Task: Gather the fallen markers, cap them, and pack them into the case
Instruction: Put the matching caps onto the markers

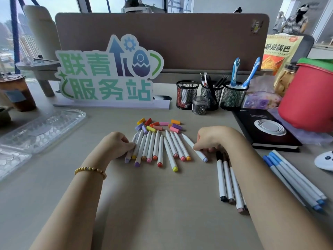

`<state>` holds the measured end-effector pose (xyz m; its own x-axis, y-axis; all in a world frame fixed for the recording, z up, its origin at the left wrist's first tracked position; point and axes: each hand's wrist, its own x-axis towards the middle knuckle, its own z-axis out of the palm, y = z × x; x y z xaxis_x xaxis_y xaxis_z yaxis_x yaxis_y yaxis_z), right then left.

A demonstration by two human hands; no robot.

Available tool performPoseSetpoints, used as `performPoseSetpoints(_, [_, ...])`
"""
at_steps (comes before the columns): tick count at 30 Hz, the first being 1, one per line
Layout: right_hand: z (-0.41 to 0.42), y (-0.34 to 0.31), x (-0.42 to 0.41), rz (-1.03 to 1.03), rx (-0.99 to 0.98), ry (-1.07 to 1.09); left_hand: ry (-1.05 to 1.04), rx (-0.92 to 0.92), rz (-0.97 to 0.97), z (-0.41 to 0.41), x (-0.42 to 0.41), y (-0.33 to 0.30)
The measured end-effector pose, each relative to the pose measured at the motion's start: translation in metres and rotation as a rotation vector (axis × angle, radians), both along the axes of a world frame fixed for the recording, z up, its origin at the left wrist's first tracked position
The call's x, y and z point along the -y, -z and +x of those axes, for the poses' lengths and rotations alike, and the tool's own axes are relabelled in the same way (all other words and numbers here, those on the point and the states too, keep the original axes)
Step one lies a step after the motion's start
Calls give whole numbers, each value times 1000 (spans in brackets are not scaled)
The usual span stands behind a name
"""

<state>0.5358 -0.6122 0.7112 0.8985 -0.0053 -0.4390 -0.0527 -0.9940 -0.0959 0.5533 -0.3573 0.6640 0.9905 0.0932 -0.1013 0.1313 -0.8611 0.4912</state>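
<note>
At the desk's left edge the clear case [41, 129] lies open and unpacked. Mid-desk, the left hand [117, 145] pinches the lilac marker [130, 152] beside the gathered row — loose caps [158, 125] beyond, uncapped — while the right hand [209, 139] pinches the outermost marker [195, 150].

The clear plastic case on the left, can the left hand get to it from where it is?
Probably yes. The left hand rests on the white markers, and only bare desk lies between it and the clear plastic case. Nothing stands in the way.
</note>
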Motion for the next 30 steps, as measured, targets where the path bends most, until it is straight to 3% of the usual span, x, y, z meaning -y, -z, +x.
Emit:
performPoseSetpoints(7, [4, 5, 4, 61, -18, -18, -15, -10, 102, 2, 6, 3])
performPoseSetpoints(12, [3, 7, 2, 132, -7, -5, 51, -82, 291, 7, 16, -12])
performPoseSetpoints(14, [4, 8, 2, 173, 17, 21, 61, 14, 325, 9, 18, -13])
performPoseSetpoints(17, [7, 10, 1, 199, 53, 50, 107, 146, 245, 4, 26, -11])
performPoseSetpoints(21, [8, 10, -2, 232, 95, 63, 164, 43, 187, -1, 34, -6])
performPoseSetpoints(30, [-5, 3, -23, 339, 238, -30, 168, 46, 214, -15, 41, -3])
